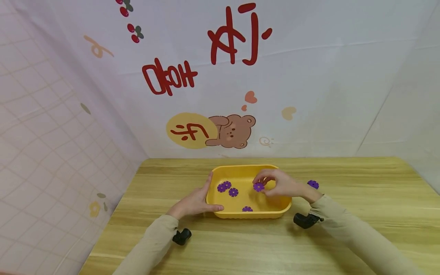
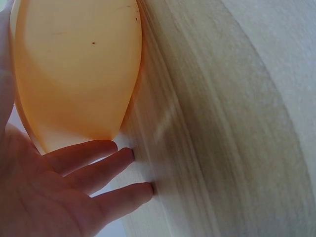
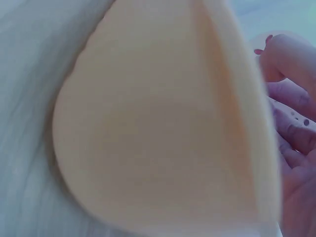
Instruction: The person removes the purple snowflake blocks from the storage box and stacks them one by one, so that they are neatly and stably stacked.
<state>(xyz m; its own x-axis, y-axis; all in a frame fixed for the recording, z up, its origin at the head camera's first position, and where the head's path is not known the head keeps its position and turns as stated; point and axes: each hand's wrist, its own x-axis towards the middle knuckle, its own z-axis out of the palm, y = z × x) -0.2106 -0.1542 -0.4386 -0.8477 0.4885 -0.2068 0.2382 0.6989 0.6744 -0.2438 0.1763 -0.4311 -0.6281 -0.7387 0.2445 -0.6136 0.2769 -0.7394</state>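
Observation:
My left hand [image 1: 196,200] holds the left end of a yellow plastic tub [image 1: 252,214], thumb at the front rim. In the left wrist view, several fingers [image 2: 94,170] lie against the tub's outer wall [image 2: 79,69] and near the tabletop. Over the tub's right part, my right hand [image 1: 280,184] pinches a purple snowflake disc [image 1: 259,187] between thumb and fingers. In the right wrist view, the tub's wall [image 3: 148,148] hides much of that hand [image 3: 296,123]. Inside the tub are more discs: a pair [image 1: 224,186] overlapping, one beside them [image 1: 233,192] and one by the front wall [image 1: 247,209].
Another purple disc [image 1: 313,184] lies on the wooden table [image 1: 240,244] to the right of the tub, beyond my right wrist. A white printed cloth [image 1: 309,76] hangs behind the table. Black wrist mounts [image 1: 306,220] stick out below both sleeves.

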